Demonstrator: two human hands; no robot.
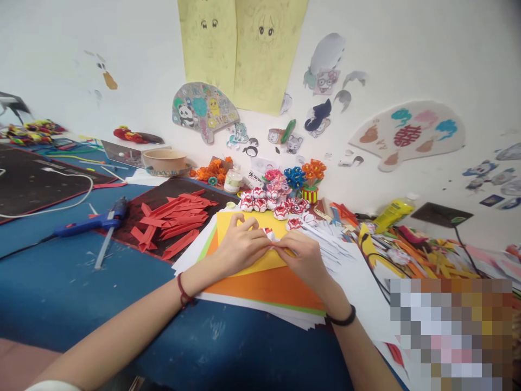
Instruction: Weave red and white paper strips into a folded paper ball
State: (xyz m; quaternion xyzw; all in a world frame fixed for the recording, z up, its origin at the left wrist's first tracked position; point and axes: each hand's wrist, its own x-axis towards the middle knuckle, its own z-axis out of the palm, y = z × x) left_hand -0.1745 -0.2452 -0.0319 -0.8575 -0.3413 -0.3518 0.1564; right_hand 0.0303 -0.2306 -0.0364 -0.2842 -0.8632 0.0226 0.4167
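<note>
Both hands meet over the yellow sheet [244,222] on the tabletop [81,288]. A small red-and-white paper piece [268,232] sits between the fingertips, left hand [240,247] and right hand [303,258] equally near. Both grips pinch together on it. Piece mostly hidden; long axis unclear. Finished folded pieces [272,203] lie just beyond.

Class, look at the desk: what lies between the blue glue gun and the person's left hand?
In the head view, a pile of red paper strips on a dark mat lies between the glue gun and the left hand.
</note>
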